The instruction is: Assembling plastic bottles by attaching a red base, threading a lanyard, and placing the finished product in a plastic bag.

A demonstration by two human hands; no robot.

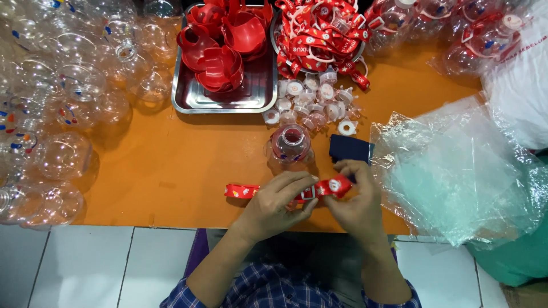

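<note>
My left hand (279, 202) and my right hand (357, 197) both grip a red printed strap (242, 190) near the front edge of the orange table (171, 165). The strap stretches left from my left hand and its other end is pinched in my right fingers at a small white buckle. Just beyond my hands stands a clear round plastic bottle (290, 145) with a red insert, mouth up. A dark blue flat pad (349, 149) lies right of the bottle.
A steel tray (188, 97) holds red plastic parts. Beside it lie a heap of red straps (319, 31) and several clear caps (311, 102). Clear bottles (63, 102) crowd the left side. Clear plastic bags (456, 171) lie at right.
</note>
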